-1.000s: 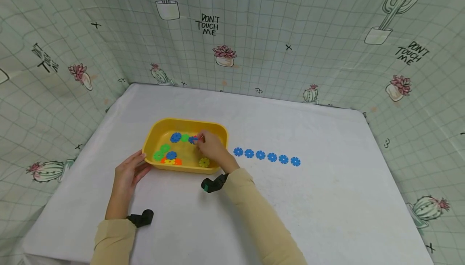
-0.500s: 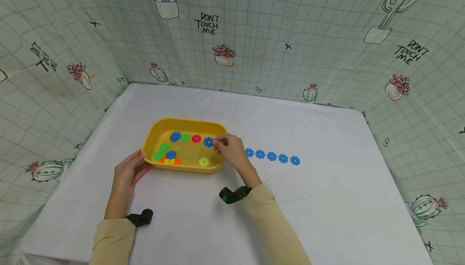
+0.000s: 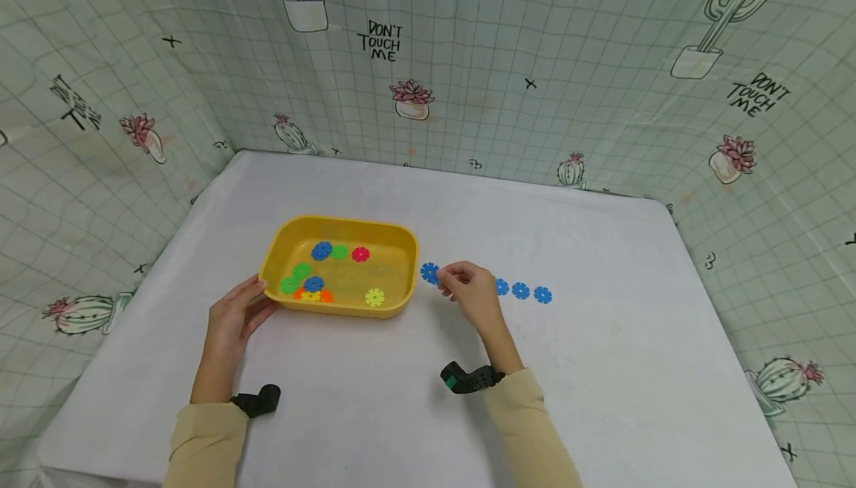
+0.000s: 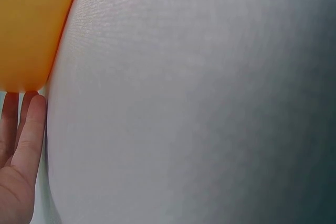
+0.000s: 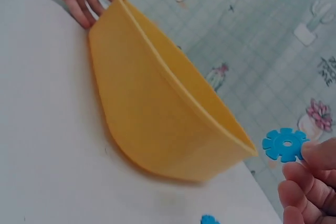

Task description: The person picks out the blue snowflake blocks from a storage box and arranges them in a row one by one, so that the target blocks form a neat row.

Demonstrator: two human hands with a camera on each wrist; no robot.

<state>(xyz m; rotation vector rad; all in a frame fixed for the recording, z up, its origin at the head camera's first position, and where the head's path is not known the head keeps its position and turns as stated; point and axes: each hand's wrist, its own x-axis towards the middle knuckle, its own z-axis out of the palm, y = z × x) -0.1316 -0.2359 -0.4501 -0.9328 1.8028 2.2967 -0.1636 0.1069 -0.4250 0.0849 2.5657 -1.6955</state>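
Note:
My right hand (image 3: 471, 291) pinches a blue notched snowflake disc (image 5: 286, 144) between thumb and fingers, just right of the yellow tray (image 3: 334, 311). The fingers partly cover that disc. Beneath and beyond this hand runs a row of blue snowflake discs (image 3: 521, 291) on the white cloth; the hand hides part of the row. At the tray's left front corner is my left hand (image 3: 230, 313), its fairly straight fingers (image 4: 31, 129) touching the outer wall and the rim. Inside the tray lie blue, green, yellow and orange discs and a pink-red disc (image 3: 360, 254).
A white cloth (image 3: 602, 369) covers the table. Behind and at both sides hangs a checked curtain (image 3: 481, 42) with cactus prints. Dark wrist cameras (image 3: 471, 378) are strapped to both wrists.
My right hand has lifted a blue disc out of the tray and carried it right, past the rim, to the left part of the row. My left hand stays at the tray corner.

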